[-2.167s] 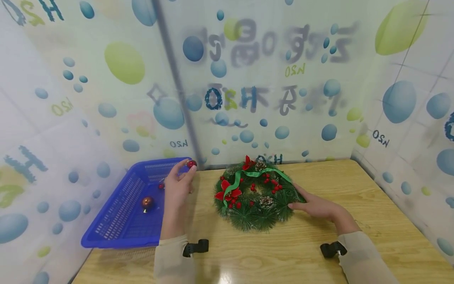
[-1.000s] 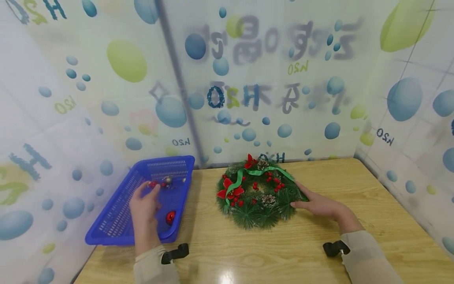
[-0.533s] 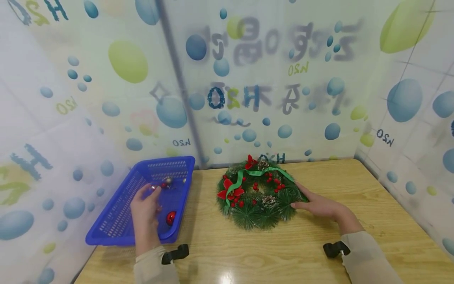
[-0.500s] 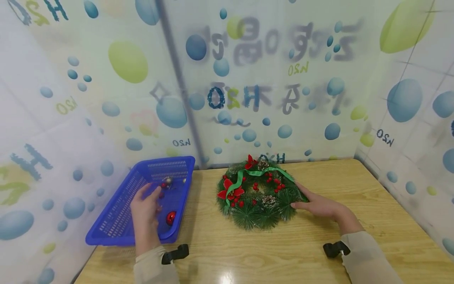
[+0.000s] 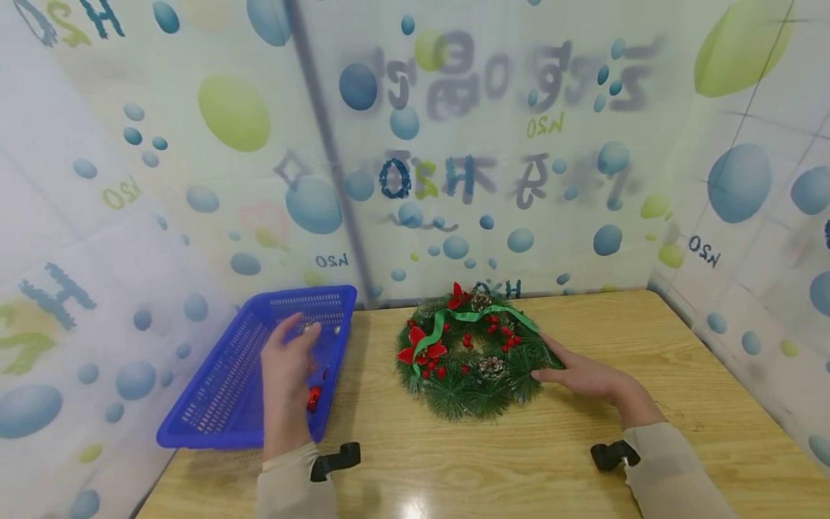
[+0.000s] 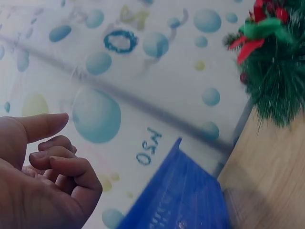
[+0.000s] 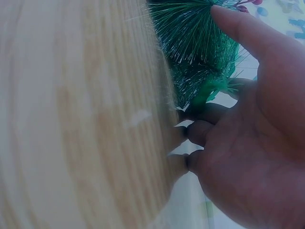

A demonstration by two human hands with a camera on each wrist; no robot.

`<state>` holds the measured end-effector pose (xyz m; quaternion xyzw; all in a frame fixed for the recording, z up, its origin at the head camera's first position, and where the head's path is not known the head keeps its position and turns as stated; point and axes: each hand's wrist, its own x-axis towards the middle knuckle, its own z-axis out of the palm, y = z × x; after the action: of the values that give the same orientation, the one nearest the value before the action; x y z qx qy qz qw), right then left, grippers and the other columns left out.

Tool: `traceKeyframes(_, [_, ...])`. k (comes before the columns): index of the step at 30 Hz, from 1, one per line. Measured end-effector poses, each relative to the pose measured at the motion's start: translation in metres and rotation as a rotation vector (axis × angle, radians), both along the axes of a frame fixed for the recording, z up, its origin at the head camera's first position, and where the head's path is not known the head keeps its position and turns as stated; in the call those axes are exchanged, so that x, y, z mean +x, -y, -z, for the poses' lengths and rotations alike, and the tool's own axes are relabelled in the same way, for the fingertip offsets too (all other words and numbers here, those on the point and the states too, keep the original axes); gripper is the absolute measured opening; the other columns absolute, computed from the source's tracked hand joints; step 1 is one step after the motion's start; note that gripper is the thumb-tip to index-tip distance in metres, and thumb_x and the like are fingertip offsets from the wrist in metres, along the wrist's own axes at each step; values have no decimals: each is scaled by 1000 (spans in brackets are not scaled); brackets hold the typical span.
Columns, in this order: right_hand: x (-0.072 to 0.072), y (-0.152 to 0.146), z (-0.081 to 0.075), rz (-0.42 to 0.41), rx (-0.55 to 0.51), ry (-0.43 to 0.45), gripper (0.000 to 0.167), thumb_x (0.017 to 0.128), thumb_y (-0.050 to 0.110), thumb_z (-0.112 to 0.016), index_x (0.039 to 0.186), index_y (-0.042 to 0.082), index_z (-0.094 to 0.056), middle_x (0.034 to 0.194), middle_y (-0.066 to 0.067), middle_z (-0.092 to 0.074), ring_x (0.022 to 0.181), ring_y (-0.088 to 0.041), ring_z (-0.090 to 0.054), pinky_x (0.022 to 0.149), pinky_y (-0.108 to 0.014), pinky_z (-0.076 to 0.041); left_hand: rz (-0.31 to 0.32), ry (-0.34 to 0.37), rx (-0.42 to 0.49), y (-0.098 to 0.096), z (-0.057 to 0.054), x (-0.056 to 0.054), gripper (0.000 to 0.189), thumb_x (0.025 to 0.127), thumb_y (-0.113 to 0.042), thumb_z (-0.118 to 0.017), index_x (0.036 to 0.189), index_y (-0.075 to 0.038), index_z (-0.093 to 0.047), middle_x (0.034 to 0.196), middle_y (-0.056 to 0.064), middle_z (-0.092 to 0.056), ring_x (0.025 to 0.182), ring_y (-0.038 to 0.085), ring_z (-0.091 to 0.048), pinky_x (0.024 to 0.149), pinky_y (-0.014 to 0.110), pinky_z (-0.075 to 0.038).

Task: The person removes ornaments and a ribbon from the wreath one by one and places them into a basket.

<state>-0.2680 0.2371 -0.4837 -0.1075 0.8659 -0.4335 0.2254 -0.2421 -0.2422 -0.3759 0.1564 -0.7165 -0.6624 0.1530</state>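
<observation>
My left hand (image 5: 288, 375) hovers over the blue plastic basket (image 5: 214, 389), partly blocking its inside. In the left wrist view its fingers are loosely bent, with nothing between them. A shiny red bauble (image 5: 314, 398) lies at the basket's right side, half hidden by the wrist. Behind the fingertips a silvery bauble (image 5: 311, 328) barely shows. On the table lies a green Christmas wreath (image 5: 454, 400) with red flowers, berries, pine cones and a green ribbon (image 5: 433, 333). My right hand (image 5: 583, 371) grips the wreath's right edge, thumb on the needles and fingers around the outer side.
The basket stands at the left of the wooden table (image 5: 493, 468), apart from the wreath. A patterned curtain (image 5: 421, 144) closes off the back and both sides. Each wrist wears a black camera mount.
My left hand carried a small red bauble from the basket's back right corner to its inside and let it go. Since then the hand has shifted right. My right hand stays on the wreath.
</observation>
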Motion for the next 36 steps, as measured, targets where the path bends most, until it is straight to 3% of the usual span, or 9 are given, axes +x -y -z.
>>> traceKeyframes(4, [-1, -2, -1, 3, -1, 4, 105, 105, 55, -62, 171, 26, 14, 177, -25, 12, 160, -59, 3, 121, -80, -18, 89, -34, -10, -22, -6, -4, 57, 103, -27, -73, 156, -18, -54, 63, -14, -43, 50, 4, -35, 52, 23, -37])
traceKeyframes(10, [-2, -5, -3, 18, -10, 20, 106, 104, 57, -63, 171, 28, 14, 178, -23, 14, 161, -57, 5, 122, -79, -19, 229, -68, -45, -55, -9, -9, 54, 102, -19, -73, 153, -15, -55, 58, -12, -38, 48, 5, -34, 52, 24, -35])
traceKeyframes(19, [0, -7, -7, 19, -10, 12, 106, 105, 55, -63, 171, 27, 15, 177, -24, 14, 160, -59, 3, 121, -80, -21, 397, -20, -78, -93, 1, -16, 50, 103, -21, -72, 151, -20, -57, 62, -8, -33, 48, 9, -30, 55, 28, -35])
traceKeyframes(24, [-1, -6, -4, 25, -7, 15, 105, 104, 57, -63, 171, 29, 13, 178, -23, 12, 161, -57, 2, 122, -78, -21, 471, 14, -166, -100, 16, -18, 48, 102, -21, -73, 148, -15, -61, 61, -7, -38, 50, 10, -30, 52, 27, -32])
traceKeyframes(30, [1, -2, 1, 25, -23, 27, 105, 104, 57, -63, 172, 29, 11, 178, -21, 12, 162, -56, 2, 123, -77, -21, 576, 137, -301, -99, 34, -7, 45, 103, -22, -73, 143, -7, -60, 65, -3, -39, 53, 12, -32, 51, 28, -29])
traceKeyframes(36, [1, 1, 0, 14, -15, 23, 105, 105, 57, -62, 171, 28, 14, 178, -23, 13, 161, -58, 1, 121, -77, -24, 559, 167, -315, -93, 41, 3, 35, 102, -22, -74, 128, -3, -61, 66, -3, -36, 58, 14, -32, 54, 30, -30])
